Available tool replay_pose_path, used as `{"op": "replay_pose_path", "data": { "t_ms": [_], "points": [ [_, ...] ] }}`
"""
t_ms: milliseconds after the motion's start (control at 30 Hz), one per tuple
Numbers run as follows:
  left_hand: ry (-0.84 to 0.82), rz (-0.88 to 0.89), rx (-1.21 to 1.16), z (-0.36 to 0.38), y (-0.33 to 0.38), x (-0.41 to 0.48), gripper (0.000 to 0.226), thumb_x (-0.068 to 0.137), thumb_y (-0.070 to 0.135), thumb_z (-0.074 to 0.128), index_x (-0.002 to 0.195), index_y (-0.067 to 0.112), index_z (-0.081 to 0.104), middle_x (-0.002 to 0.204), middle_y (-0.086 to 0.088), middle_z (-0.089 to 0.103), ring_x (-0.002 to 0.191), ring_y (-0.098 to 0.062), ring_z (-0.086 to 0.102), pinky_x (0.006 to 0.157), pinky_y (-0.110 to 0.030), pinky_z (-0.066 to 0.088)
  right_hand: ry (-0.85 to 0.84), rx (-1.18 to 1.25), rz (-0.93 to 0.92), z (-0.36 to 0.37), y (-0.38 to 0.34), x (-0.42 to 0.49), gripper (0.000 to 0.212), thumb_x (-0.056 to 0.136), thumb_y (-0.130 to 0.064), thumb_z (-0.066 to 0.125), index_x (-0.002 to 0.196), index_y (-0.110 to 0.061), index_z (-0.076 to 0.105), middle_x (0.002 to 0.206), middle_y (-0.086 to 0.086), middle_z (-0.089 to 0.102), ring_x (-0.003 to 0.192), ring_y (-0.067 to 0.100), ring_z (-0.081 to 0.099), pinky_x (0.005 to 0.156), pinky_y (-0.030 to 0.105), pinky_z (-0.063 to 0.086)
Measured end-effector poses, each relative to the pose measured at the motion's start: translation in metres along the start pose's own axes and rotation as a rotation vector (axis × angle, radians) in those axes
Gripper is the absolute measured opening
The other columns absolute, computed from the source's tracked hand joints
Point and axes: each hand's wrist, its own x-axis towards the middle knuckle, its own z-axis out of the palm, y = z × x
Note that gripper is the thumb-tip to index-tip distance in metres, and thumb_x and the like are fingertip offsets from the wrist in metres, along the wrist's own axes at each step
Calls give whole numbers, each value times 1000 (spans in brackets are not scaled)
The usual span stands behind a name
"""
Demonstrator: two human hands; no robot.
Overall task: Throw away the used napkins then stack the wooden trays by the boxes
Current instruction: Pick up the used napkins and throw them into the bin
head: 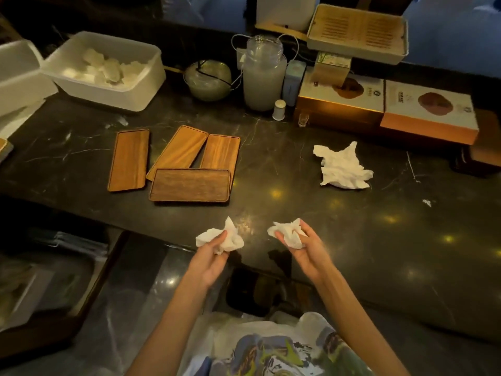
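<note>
Left hand pinched shut on a crumpled white paper napkin, right hand pinched shut on a second crumpled white napkin; both held just above the near edge of the dark marble counter. A third crumpled white napkin lies loose on the counter, ahead and to the right, nearer the right hand. Napkins: three, two held, one left. No bin clearly visible; a dark opening sits below the hands, can't tell what. Four flat rectangular wooden trays lie ahead-left, nearer the left hand: three long axes pointing roughly away, one crosswise overlapping two. Two orange-and-white cardboard boxes at far right.
</note>
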Motion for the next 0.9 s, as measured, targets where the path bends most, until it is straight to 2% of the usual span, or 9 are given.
{"op": "replay_pose_path", "data": {
  "t_ms": [100, 200, 267, 367, 433, 600, 700, 800, 900],
  "points": [
    [-55, -109, -57, -23, 15, -12, 33, 96, 3, 45, 129, 1, 48, 120, -20, 63, 109, -30, 61, 89, -49, 55, -22, 203, -38, 6, 30, -24, 67, 68, 6, 68, 131, -6, 47, 138, 27, 44, 121, 40, 55, 86, 41, 58],
    [-111, -187, -89, -56, 36, -23, 31, 96, 0, 40, 125, 0, 49, 128, -26, 56, 121, -38, 54, 95, -60, 47, 33, 424, -92, 9, 77, -43, 60, 63, 10, 80, 116, 0, 54, 132, 29, 50, 123, 37, 52, 93, 39, 55],
    [-135, -221, -109, -77, 48, -32, 26, 97, -1, 37, 116, 3, 53, 126, -29, 54, 122, -40, 52, 85, -53, 56, 85, 559, -112, 11, 114, -58, 46, 78, 8, 64, 122, -1, 53, 124, 33, 56, 118, 40, 55, 91, 40, 55],
    [-109, -205, -58, -107, 63, -47, 21, 99, -1, 36, 101, 7, 55, 102, -21, 55, 93, -28, 58, 64, -33, 62, 168, 644, -96, 13, 161, -84, 23, 92, -4, 50, 112, -4, 60, 97, 24, 69, 90, 31, 66, 65, 36, 61],
    [-100, -231, -47, -135, 72, -55, 19, 98, 1, 35, 97, 5, 54, 91, -14, 53, 80, -21, 55, 59, -27, 59, 129, 706, -30, 6, 186, -103, 23, 100, -18, 43, 104, -5, 62, 88, 12, 68, 78, 19, 66, 55, 28, 60],
    [-141, -284, -17, -187, 94, -70, 42, 79, 8, 41, 121, 7, 46, 109, -18, 50, 83, -28, 54, 69, -32, 49, 8, 691, -70, 2, 211, -138, 32, 99, -35, 40, 95, -12, 61, 83, 2, 56, 77, 10, 50, 58, 22, 56],
    [-141, -297, -38, -199, 93, -82, 41, 89, 29, 44, 124, 9, 49, 115, -19, 51, 90, -31, 53, 77, -35, 46, 26, 641, -143, 7, 223, -149, 31, 97, -39, 42, 85, -14, 56, 74, 0, 53, 71, 7, 46, 55, 19, 52],
    [-156, -319, -32, -200, 86, -90, 41, 95, 43, 44, 116, 9, 55, 106, -16, 54, 89, -29, 56, 72, -35, 53, 40, 650, -149, 4, 229, -153, 14, 91, -21, 50, 99, -11, 57, 92, 10, 63, 84, 19, 63, 67, 27, 60],
    [-216, -320, 83, -197, 73, -101, 13, 92, 11, 53, 104, 8, 55, 99, -15, 53, 84, -24, 58, 65, -30, 59, 21, 675, -106, -8, 233, -166, 31, 94, -15, 45, 121, -11, 60, 130, 30, 53, 126, 39, 51, 93, 38, 54]
  ]
}}
